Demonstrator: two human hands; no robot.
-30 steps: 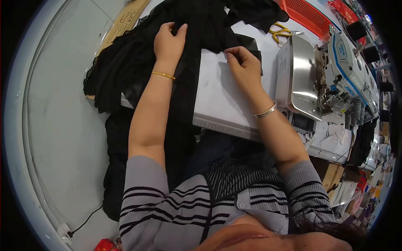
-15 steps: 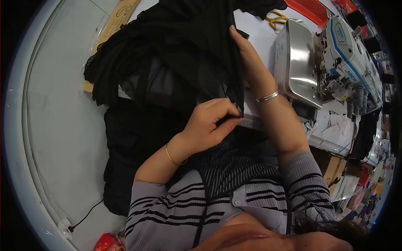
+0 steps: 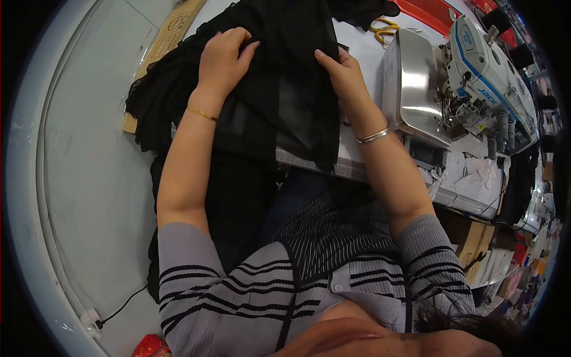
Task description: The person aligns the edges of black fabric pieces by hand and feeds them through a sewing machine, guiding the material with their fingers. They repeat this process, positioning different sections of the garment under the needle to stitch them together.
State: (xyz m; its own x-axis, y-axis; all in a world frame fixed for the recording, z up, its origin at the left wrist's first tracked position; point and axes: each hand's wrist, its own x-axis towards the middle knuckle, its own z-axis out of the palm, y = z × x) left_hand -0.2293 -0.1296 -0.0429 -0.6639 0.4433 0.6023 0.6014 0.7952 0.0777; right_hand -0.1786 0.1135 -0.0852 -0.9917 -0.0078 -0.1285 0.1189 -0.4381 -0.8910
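Sheer black fabric (image 3: 297,77) lies in folds over the white table and hangs down over its front edge. My left hand (image 3: 225,59), with a thin gold bracelet at the wrist, is on the upper left part of the fabric, thumb and fingers curled together on a fold. My right hand (image 3: 344,74), with a silver bangle, grips the right edge of the fabric between thumb and fingers. Below the cloth a ruler strip (image 3: 297,160) shows along the table's front edge.
A sewing machine (image 3: 485,77) with a shiny metal cover (image 3: 421,80) stands right of my right hand. Yellow-handled scissors (image 3: 383,30) and a red basket (image 3: 425,15) lie beyond. Cardboard (image 3: 172,35) is at the far left, and a red item (image 3: 151,346) at the bottom left.
My left hand has moved up and left, from the fabric's lower right corner to its upper left part. My right hand has shifted slightly down and left, and more of the ruler strip shows.
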